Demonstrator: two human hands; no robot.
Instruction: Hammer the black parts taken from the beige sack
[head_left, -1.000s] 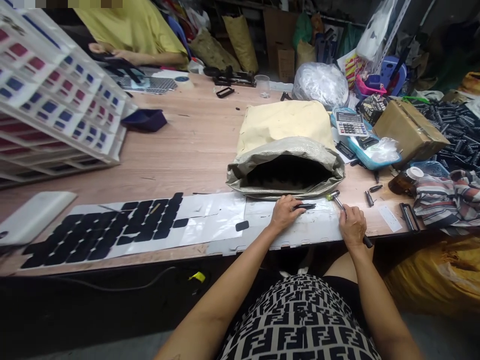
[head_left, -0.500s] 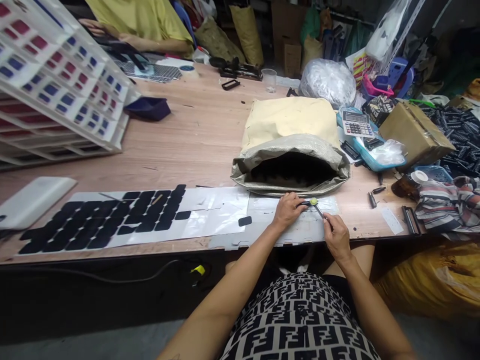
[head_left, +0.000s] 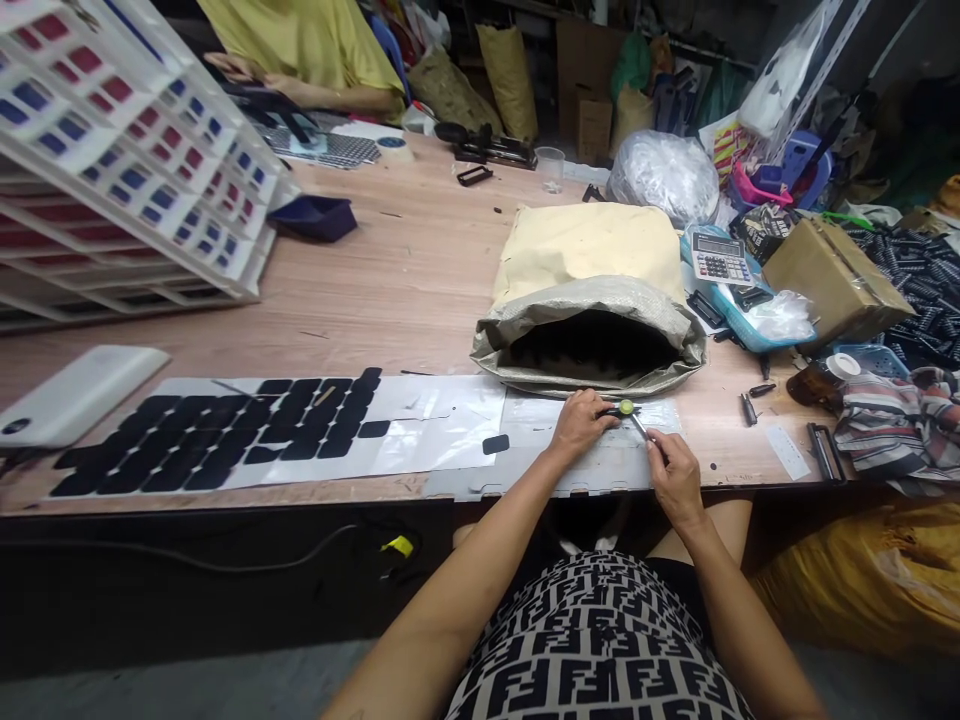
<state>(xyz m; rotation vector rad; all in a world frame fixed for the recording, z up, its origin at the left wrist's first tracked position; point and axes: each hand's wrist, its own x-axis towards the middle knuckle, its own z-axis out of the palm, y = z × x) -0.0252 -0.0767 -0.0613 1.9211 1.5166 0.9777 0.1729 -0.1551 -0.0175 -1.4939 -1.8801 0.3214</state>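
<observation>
My left hand (head_left: 582, 422) pinches a small black piece (head_left: 611, 411) just in front of the sack's mouth. At the outer end of that piece is a round yellow-green part (head_left: 627, 407). My right hand (head_left: 675, 470) is closed on a thin metal tool (head_left: 639, 424), its tip up against or very near the yellow-green part; I cannot tell whether they touch. Below both hands lies a grey-white sheet (head_left: 555, 465). Left of them, a single black rounded pad (head_left: 496, 444) rests by itself near the end of a white sheet (head_left: 442, 440).
A wide-open sack (head_left: 592, 245) stands right behind my hands. Rows of black pads (head_left: 195, 440) cover the white sheet's left part. A white crate (head_left: 262, 255) leans at left. A calculator (head_left: 720, 258), a carton (head_left: 836, 275) and a bottle (head_left: 821, 380) crowd the right. Someone in yellow sits opposite.
The whole view has shifted a little, so the scene sits slightly further right. My hands keep almost the same pose, with the black piece and the metal tool still held.
</observation>
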